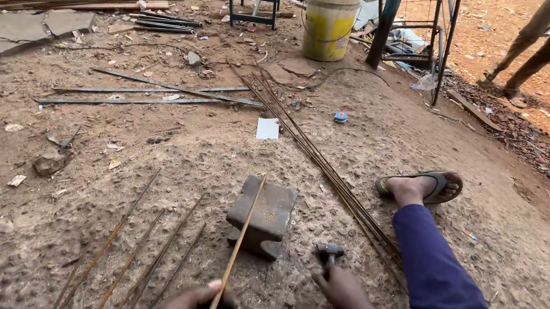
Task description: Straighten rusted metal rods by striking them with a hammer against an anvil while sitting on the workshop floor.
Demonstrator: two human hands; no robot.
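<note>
My left hand [192,305] is pinched around the near end of a thin rusty steel rod [238,244], which runs away from me and lies across the top of the small anvil block [263,214] sitting on the dirt just ahead. My right hand [341,287] is closed around the handle of a hammer [331,253] whose head rests low on the ground, beside the anvil's right flank. The worry, as I judge it, is the rod itself: it is round, slim and only lightly seated on a narrow, pitted face, so a blow landing off-centre could make it roll or spring, sting my holding fingers, or send the hammer glancing toward my outstretched leg [439,281] and sandalled foot [419,185] close by on the right. The anvil stands on loose, gritty earth and might rock. Everything here is rough: crusted orange-brown rods [140,255] lie fanned to my left, a long bundle of rods [327,169] runs diagonally past the anvil, flat steel strips [147,94] lie beyond, and a scuffed yellow plastic bucket [330,21] stands at the back.
</note>
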